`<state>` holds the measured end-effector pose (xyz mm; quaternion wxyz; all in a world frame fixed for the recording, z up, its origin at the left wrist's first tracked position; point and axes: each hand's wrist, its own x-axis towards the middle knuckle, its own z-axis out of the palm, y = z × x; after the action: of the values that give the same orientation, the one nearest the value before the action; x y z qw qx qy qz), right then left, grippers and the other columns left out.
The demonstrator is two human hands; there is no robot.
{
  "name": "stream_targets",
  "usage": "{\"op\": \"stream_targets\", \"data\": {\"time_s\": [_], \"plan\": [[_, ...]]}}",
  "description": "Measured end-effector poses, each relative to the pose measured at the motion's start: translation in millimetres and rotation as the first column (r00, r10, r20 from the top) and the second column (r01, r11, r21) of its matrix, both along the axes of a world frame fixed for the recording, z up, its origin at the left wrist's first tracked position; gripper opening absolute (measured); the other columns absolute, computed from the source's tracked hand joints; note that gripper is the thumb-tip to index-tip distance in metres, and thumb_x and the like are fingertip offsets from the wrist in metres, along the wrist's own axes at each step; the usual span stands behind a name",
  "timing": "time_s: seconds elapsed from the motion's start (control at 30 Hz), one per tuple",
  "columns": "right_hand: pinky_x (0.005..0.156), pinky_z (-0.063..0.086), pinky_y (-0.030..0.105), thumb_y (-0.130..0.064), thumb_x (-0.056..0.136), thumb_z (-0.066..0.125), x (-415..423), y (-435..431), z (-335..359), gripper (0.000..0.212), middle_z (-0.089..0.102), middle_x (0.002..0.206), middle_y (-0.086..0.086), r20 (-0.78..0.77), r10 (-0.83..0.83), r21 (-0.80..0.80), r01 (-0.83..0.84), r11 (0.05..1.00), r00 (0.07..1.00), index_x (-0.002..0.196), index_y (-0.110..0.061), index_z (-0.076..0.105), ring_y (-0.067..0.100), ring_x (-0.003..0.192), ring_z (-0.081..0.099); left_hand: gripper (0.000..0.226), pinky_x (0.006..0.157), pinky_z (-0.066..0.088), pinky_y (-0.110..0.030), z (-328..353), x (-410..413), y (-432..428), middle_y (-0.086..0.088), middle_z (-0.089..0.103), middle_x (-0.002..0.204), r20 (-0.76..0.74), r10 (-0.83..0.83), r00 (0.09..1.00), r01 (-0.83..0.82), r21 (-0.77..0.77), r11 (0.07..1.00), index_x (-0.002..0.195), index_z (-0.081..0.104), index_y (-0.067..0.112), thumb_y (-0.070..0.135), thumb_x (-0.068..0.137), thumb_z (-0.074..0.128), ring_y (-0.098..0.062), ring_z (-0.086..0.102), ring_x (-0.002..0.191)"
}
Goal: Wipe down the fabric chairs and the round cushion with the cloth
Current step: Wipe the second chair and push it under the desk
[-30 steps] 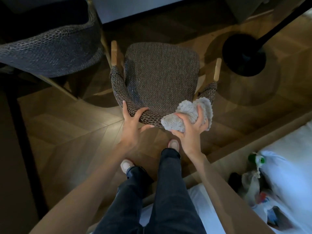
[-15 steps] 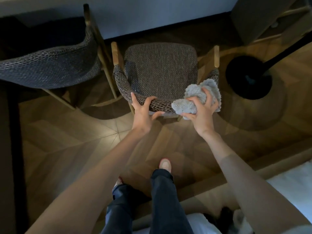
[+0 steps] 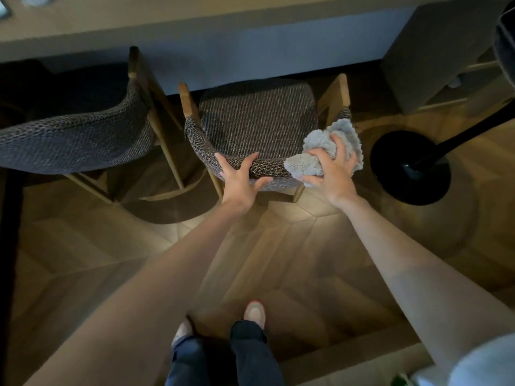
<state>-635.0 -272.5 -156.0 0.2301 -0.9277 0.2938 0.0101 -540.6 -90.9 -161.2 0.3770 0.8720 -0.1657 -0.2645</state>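
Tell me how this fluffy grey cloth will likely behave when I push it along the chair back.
Probably floppy: the cloth bunches into loose folds where the right hand grips it. Likely light, held in one hand. Its shaggy pile may drag, not slide, on the coarse weave of the chair.

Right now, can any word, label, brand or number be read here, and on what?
No text can be read. The cloth, the middle chair, the left chair and the black lamp base show none; the green thing at the bottom edge is too blurred to tell.
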Motion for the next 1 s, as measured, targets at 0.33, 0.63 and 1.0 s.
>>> {"op": "stream_targets", "data": {"time_s": [0.33,0.63,1.0], "plan": [[0.091,0.024,0.019,-0.021,0.086,0.070,-28,41,-10,0.031,0.043,0.131,0.013,0.404,-0.224,0.039,0.228,0.973,0.887,0.115,-0.016,0.060,0.036,0.118,0.041,0.048,0.116,0.017,-0.045,-12,7,37,-0.005,0.031,0.154,0.387,-0.133,0.912,0.112,0.076,0.991,0.146,0.038,0.030,0.039,0.099,0.044,-0.030,0.017,0.143],[0.098,0.037,0.016,-0.026,0.088,0.066,-8,62,-63,0.028,0.042,0.126,0.022,0.760,-0.262,0.043,0.356,0.934,0.595,0.113,-0.016,0.056,0.022,0.122,0.042,0.053,0.115,0.024,-0.048,-70,42,34,-0.008,0.052,0.127,0.663,-0.169,0.729,0.300,-0.088,0.950,0.138,0.047,0.017,0.050,0.099,0.034,-0.021,0.042,0.125],[0.101,0.038,0.024,-0.011,0.087,0.060,47,53,-143,0.023,0.045,0.112,0.021,0.998,0.038,-0.007,0.549,0.836,-0.045,0.107,-0.013,0.049,0.022,0.114,0.049,0.042,0.095,0.032,-0.033,-148,80,7,-0.015,0.058,0.121,0.873,0.313,0.375,0.421,-0.461,0.781,0.131,0.042,0.015,0.044,0.101,0.034,-0.023,0.049,0.111]]}}
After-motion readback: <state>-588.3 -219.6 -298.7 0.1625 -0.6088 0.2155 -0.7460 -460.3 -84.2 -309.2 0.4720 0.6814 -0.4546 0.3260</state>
